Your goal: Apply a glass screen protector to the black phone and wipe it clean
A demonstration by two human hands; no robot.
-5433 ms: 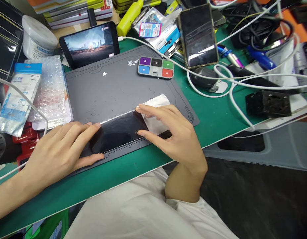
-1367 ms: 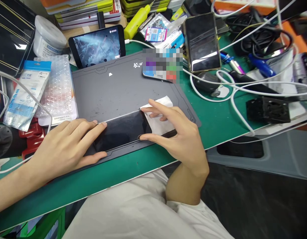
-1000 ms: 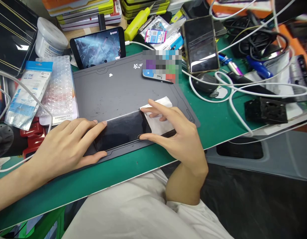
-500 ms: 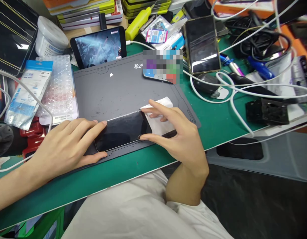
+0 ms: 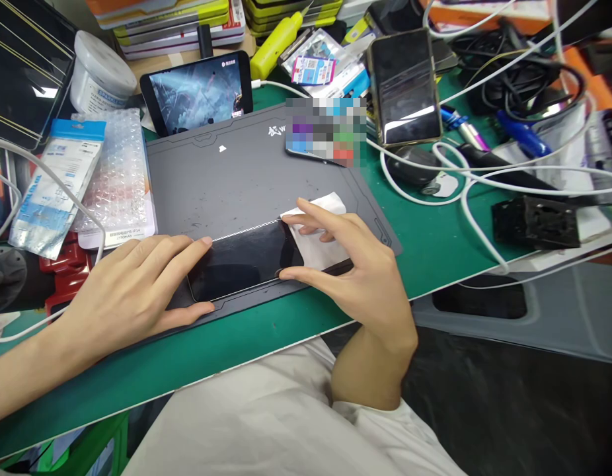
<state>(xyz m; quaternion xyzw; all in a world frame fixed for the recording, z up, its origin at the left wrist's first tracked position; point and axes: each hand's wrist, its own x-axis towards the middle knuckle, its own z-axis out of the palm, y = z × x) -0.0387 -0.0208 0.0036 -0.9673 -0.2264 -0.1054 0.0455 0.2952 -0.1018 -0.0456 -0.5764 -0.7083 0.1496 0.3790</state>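
Note:
A smartphone (image 5: pixel 246 258) with a dark screen lies face up on the grey work mat (image 5: pixel 197 192), near the table's front edge. Its left end is gripped by my left hand (image 5: pixel 132 287), fingers on the far edge and thumb along the near one. At the other end my right hand (image 5: pixel 360 258) grips the phone's corners between thumb and fingertips. A folded white tissue (image 5: pixel 318 248) lies at the phone's right end, partly under my right hand.
Behind the mat a propped phone (image 5: pixel 199 92) plays a video. A pixelated phone (image 5: pixel 326 135) rests at the mat's far right, near a black phone (image 5: pixel 405 86). White cables (image 5: pixel 464 173) loop across the right. Bubble wrap (image 5: pixel 112 172) lies at left.
Both hands keep their hold on the phone, which has hardly moved. The view has shifted very slightly.

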